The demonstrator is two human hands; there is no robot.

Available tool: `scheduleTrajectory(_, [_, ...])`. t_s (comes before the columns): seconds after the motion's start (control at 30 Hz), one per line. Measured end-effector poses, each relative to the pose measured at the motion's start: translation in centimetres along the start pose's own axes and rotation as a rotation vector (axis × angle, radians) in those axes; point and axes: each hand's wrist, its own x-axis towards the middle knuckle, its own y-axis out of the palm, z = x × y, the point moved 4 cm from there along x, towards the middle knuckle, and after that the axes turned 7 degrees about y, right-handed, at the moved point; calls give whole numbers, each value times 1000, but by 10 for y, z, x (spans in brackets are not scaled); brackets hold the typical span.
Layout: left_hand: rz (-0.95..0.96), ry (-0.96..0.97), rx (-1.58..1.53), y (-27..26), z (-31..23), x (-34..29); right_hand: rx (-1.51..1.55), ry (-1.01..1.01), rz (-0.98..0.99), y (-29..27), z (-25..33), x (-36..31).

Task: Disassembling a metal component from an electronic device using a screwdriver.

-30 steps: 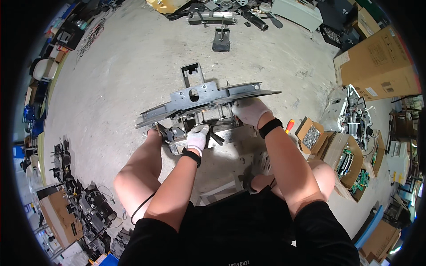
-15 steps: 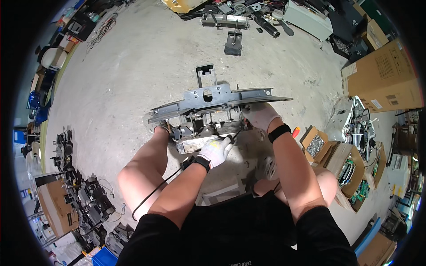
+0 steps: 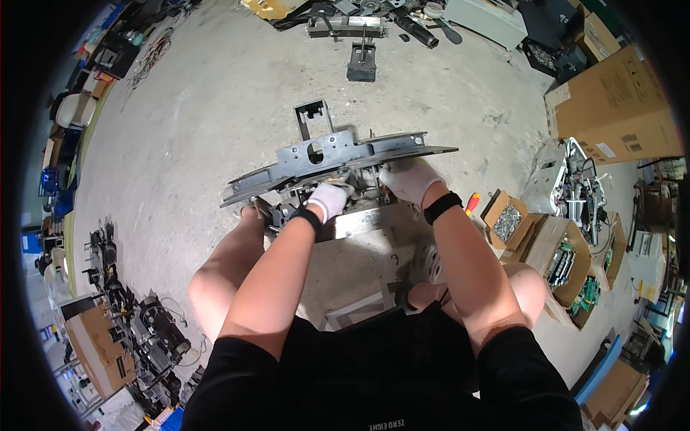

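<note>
A grey metal frame assembly (image 3: pixel 334 152) stands on the floor between my legs, with a long flat plate across its top and a silver bar (image 3: pixel 359 223) along its near side. Inside it, rods and small mechanism parts show only partly. My left hand (image 3: pixel 330 200), in a whitish glove, reaches into the mechanism from the near side; its fingertips are blurred and partly hidden. At the assembly's right end, my gloved right hand (image 3: pixel 410 181) is curled round the part beneath the plate, fingers mostly out of sight.
A red-and-yellow handle (image 3: pixel 472 203) lies right of my right wrist. Beside it are an open box of screws (image 3: pixel 506 221) and cartons with circuit boards (image 3: pixel 586 293). Dark machine parts (image 3: pixel 151 332) line the left. A black metal piece (image 3: pixel 361 63) lies ahead, near a scrap pile.
My left hand has moved from in front of the silver bar forward into the mechanism. The black cable seen along my left forearm no longer shows. My right hand stays at the assembly's right end.
</note>
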Motion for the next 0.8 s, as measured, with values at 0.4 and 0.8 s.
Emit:
scheduleTrajectory(0.4, [-308, -434, -328, -6, 2, -50, 34, -12, -46, -3, -1, -5])
scheduleTrajectory(0.8, [-428, -704, -121, 12, -23, -65, 322, 214, -114, 22, -13, 2])
